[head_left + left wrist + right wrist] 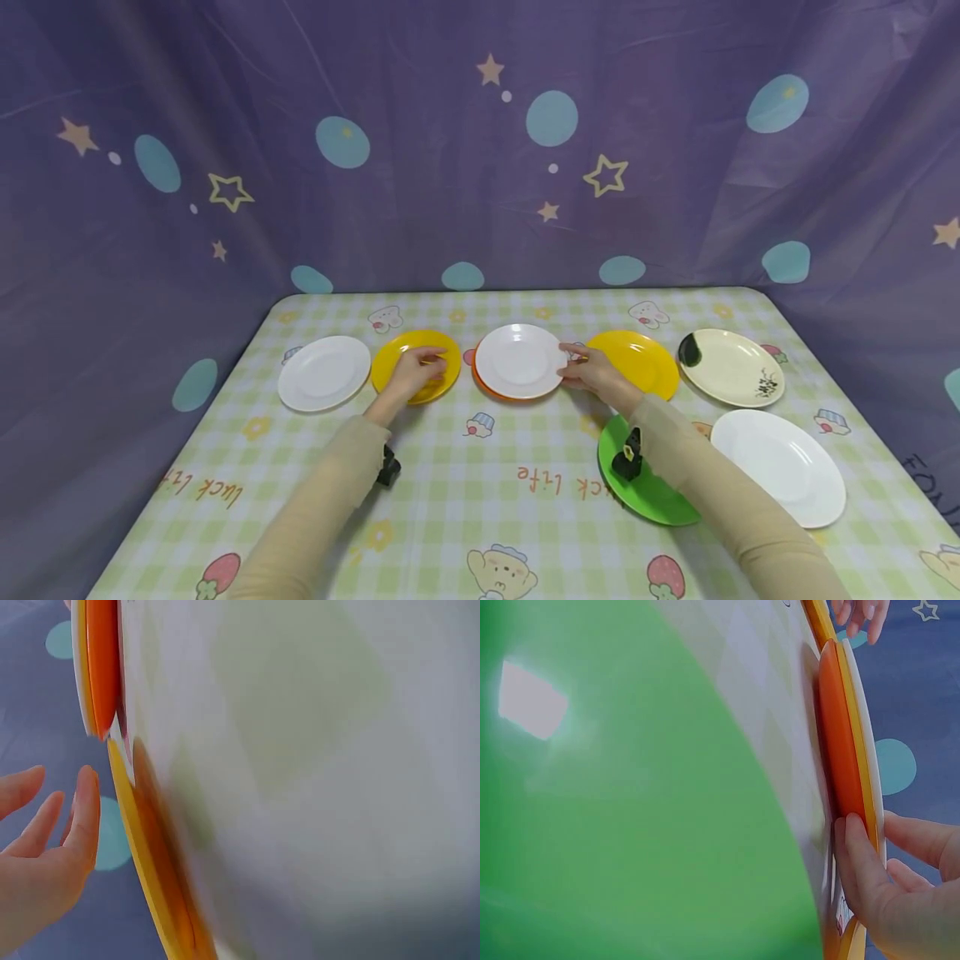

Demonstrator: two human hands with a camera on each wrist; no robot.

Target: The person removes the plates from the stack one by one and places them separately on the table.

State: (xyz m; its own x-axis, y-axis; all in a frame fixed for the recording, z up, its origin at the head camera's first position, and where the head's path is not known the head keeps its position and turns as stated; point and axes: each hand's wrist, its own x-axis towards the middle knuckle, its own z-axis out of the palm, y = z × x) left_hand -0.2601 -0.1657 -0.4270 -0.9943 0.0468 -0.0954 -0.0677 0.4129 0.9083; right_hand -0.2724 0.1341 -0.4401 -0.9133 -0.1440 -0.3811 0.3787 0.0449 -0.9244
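Note:
In the head view a white plate (519, 361) tops a stack at the back middle of the table. The right wrist view shows a yellow plate (861, 742) under it and an orange plate (840, 735) at the bottom. My right hand (596, 375) pinches the stack's right edge, some fingers against the orange plate and others at the white one. Over the left yellow plate (397, 350) hovers my left hand (414, 371), its fingers loosely bent and holding nothing. The left wrist view shows this hand (49, 862) apart from the yellow rim.
To the far left lies a white plate (325, 373). Right of the stack are another yellow plate (637, 358), a cream patterned plate (727, 367), a green plate (652, 496) partly under my right forearm, and a large white plate (787, 467). A checked cloth (435, 500) covers the table.

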